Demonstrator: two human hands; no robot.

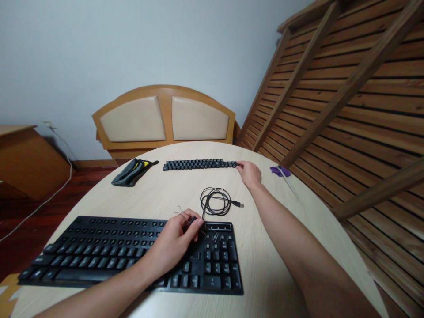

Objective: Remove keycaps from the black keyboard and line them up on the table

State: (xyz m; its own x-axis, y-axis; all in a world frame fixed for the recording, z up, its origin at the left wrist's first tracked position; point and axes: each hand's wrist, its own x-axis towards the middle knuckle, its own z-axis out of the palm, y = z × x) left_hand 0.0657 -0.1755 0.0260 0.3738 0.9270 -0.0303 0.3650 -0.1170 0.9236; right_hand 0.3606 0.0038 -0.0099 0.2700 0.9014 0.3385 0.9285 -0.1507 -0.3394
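A black keyboard [99, 251] lies on the near side of the round table, with its upper rows stripped down to bare switch holes. Over its right-hand part is my left hand [179, 240], closed around a wire keycap puller [180, 212] whose thin bent prongs point away to the upper left. Farther back, loose black keycaps [195, 164] stand in neat rows. At the right end of those rows, my right hand [250, 174] pinches a small black keycap, mostly covered by the fingertips.
The keyboard's coiled USB cable [215, 202] lies mid-table. A grey, black and yellow pouch-like item [130, 172] sits at the back left. A purple cloth [280, 171] with a thin light stick [291, 186] is near the right edge. Wooden slats [364, 115] lean alongside the table.
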